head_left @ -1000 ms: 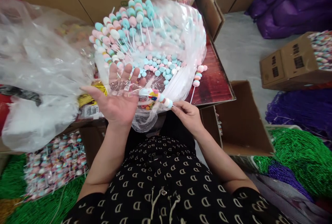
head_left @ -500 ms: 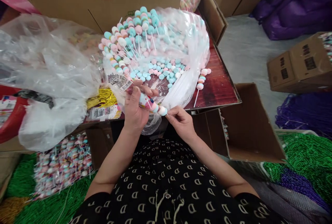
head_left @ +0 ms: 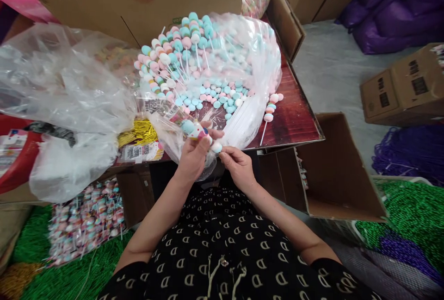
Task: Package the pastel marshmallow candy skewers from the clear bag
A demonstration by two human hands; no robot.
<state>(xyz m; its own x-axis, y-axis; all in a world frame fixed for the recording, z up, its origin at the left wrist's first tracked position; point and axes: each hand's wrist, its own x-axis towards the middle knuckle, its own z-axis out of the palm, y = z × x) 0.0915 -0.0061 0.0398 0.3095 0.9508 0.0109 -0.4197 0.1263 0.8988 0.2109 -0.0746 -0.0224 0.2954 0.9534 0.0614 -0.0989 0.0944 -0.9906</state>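
At the tabletop's [head_left: 294, 119] near edge, the left hand [head_left: 194, 157] grips a candy skewer [head_left: 217, 147] partly inside its wrapper [head_left: 200, 133]; the right hand [head_left: 238, 165] pinches the skewer's end. Forced pushing could split the film.

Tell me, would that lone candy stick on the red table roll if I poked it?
The candy stick might roll, because its pieces look rounded. It's probably heavier at the candy end, where they're bunched.
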